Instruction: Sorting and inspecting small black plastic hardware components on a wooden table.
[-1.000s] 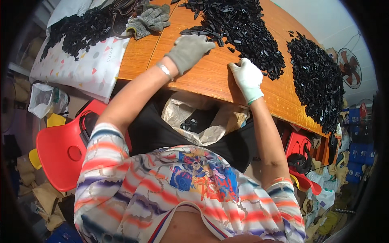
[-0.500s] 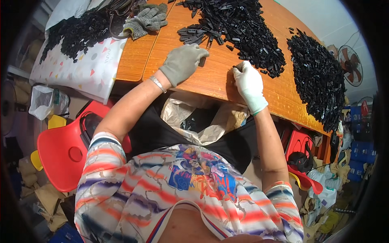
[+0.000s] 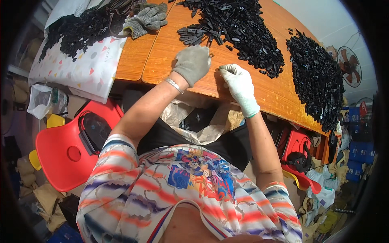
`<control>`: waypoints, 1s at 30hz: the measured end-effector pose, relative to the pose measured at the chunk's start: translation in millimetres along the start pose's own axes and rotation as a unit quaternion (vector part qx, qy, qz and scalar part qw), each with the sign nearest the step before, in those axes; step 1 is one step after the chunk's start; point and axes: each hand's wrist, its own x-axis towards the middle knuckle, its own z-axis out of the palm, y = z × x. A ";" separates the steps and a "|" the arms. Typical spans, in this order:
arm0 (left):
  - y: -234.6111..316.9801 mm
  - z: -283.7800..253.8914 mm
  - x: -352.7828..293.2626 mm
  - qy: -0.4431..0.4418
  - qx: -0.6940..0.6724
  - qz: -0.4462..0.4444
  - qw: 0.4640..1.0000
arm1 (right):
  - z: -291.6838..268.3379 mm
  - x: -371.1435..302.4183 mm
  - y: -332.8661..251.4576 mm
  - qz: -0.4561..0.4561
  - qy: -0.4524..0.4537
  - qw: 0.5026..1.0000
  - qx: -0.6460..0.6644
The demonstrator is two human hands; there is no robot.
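Since the frame half a second ago, the hands have drawn closer together over the near edge of the brown wood-grain counter (image 3: 166, 48). The left hand (image 3: 192, 65), in a grey fabric glove, has shifted rightward. The right hand (image 3: 238, 83), in a white glove with a pale green cuff, has shifted leftward. They remain apart, with bare wood between the fingertips.

The left fingers are curled on a small black plastic piece (image 3: 211, 55), its end showing at the tips. The right thumb and forefinger appear pinched on a small dark fragment (image 3: 221, 69); its shape cannot be determined.

The fan-shaped cluster of black plastic pieces (image 3: 198, 34) lies beyond the left hand and shows no evident change. The large central heap of black plastic parts (image 3: 251, 36) likewise appears undisturbed.

Assessment: handling of the held pieces appears under way; no set-down is evident over this interval.
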 end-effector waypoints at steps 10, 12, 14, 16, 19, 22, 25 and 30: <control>-0.4 4.4 2.2 0.048 0.067 0.059 0.995 | 0.0 2.3 10.3 -0.013 -0.009 0.998 0.067; -1.9 8.8 -0.9 0.075 0.032 0.055 0.995 | 0.2 0.4 2.7 -0.022 0.001 0.994 0.103; -3.6 12.5 -4.8 0.112 -0.121 0.022 0.986 | 0.4 -0.6 -2.3 -0.058 0.022 0.994 0.089; 7.8 3.4 -11.1 -0.049 -0.583 -0.137 0.799 | 0.0 -2.7 -7.0 -0.090 0.046 0.992 0.075; 14.7 -7.7 -27.3 -0.078 -0.690 -0.126 0.708 | 2.5 -5.4 -22.1 -0.115 0.082 0.981 0.130; 18.6 -8.0 -36.0 -0.068 -0.751 -0.098 0.650 | 6.7 -7.4 -32.1 -0.129 0.091 0.978 0.139; 21.7 -11.3 -39.0 -0.071 -0.767 -0.094 0.630 | 9.7 -8.9 -39.7 -0.139 0.106 0.975 0.134; 24.8 -19.3 -41.4 -0.060 -0.719 -0.102 0.685 | 12.2 -11.5 -42.1 -0.142 0.114 0.976 0.122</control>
